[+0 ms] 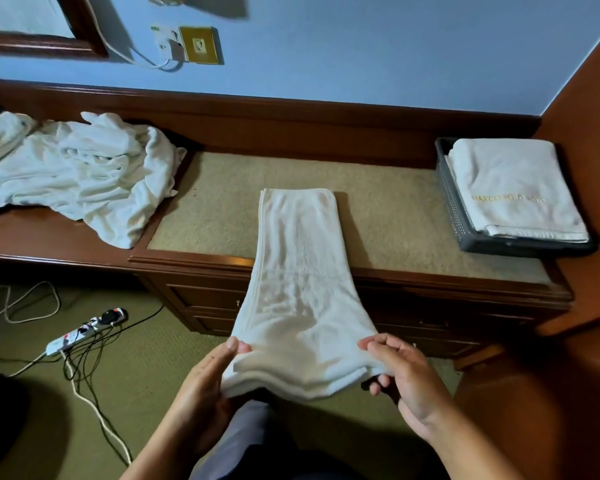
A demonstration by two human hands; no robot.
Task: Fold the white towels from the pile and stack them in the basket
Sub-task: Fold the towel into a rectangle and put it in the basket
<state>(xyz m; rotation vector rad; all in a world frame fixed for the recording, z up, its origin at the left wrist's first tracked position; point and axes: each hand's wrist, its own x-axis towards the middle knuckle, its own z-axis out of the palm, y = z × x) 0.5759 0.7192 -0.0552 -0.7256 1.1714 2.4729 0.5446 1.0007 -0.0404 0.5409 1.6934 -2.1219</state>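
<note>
- White towel pile [84, 174]: crumpled heap, far up and to the L of both hands, on the wooden ledge; one edge spills over onto the beige inset.
- Power strip [84, 332]: on the green carpet L of the left hand, a dark plug in it, white and black cables tangled round it.
- Brass wall plate [201, 45]: on the blue wall, well beyond the left hand, w/ a white cable looping off beside it.
- Left hand [205, 379]: pinches the near L corner of the towel, thumb on top, fingers under the layers.
- Towel [302, 289]: white, folded lengthwise into a long narrow strip of several layers. Far end lies flat on the dresser top ahead of the hands; near end comes off the front edge and is held up btwn both hands, above the floor.
- Dresser top [395, 209]: beige textured inset in a dark wood frame, ahead of the hands; drawers show below the front edge.
- Right hand [406, 379]: grips the near R corner of the towel, thumb over, fingers curled beneath.
- Basket [454, 209]: dark grey mesh, ahead and to the R of the right hand, at the R end of the dresser top.
- Folded towels [513, 181]: white stack in the basket, rising above its rim; gold lettering on the top one.
</note>
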